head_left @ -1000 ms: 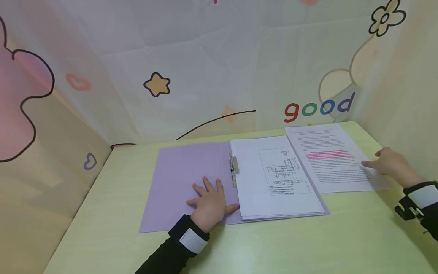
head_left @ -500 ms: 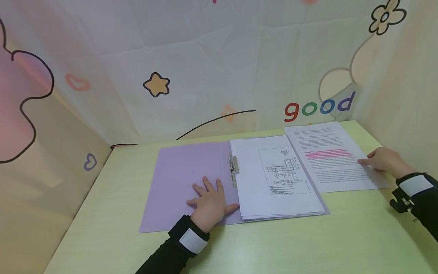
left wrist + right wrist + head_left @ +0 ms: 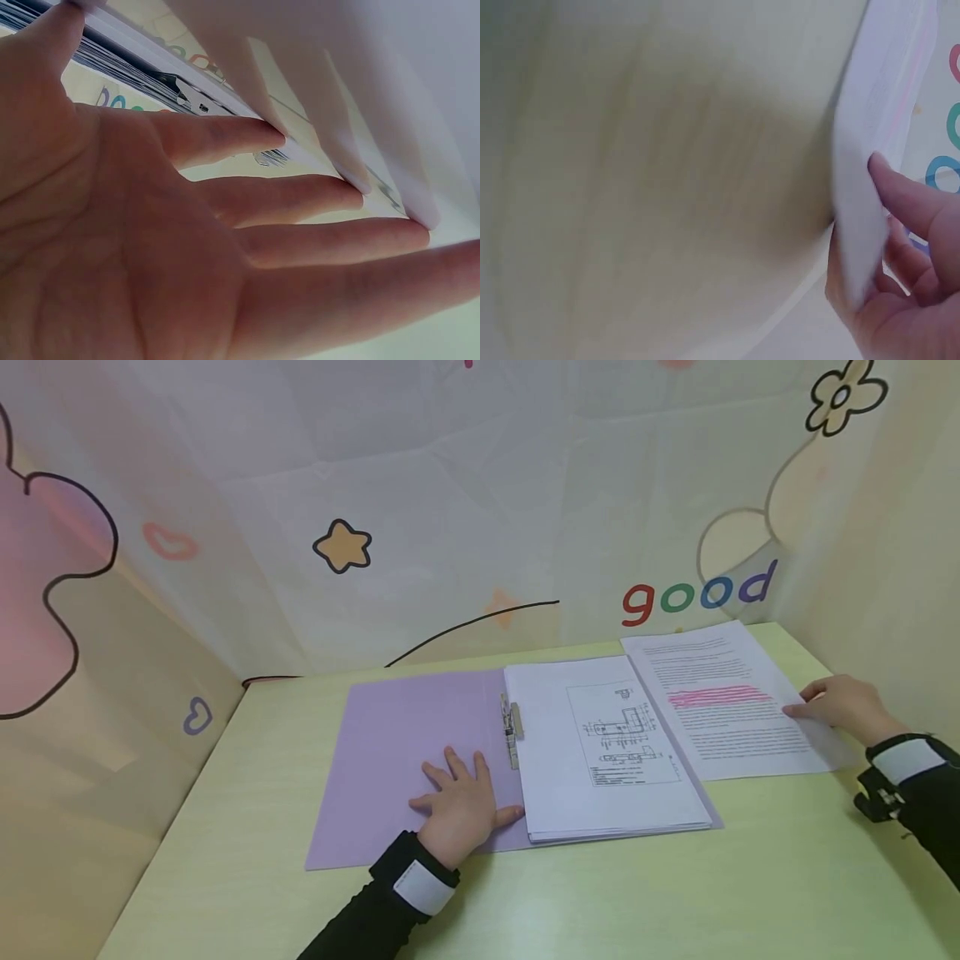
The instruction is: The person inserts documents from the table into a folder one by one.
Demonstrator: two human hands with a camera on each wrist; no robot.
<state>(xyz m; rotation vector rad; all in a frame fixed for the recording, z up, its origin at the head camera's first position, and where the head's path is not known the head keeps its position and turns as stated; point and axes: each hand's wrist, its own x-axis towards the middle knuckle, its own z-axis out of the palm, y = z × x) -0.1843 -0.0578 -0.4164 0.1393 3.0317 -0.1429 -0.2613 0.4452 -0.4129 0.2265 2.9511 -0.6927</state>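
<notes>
A purple folder (image 3: 405,735) lies spread on the table, with a stack of white sheets (image 3: 577,810) on its right side and a metal clip (image 3: 512,727) at the spine. My left hand (image 3: 459,814) rests on the folder's left cover, fingers spread, thumb tip near the stack's edge. To the right, my right hand (image 3: 851,706) pinches the right edge of a printed sheet of paper (image 3: 750,739) marked with pink lines. In the right wrist view, that sheet (image 3: 857,195) passes between thumb and fingers, its edge bent up off the table.
The light green-yellow table (image 3: 600,902) runs back to a patterned cloth (image 3: 450,527) hanging behind. More cloth stands at both sides, close beyond my right hand. The printed sheet lies against the folder's right edge.
My right hand has moved slightly left onto the printed sheet and now grips its edge. The sheet's right side is lifted a little. The left hand stays where it was.
</notes>
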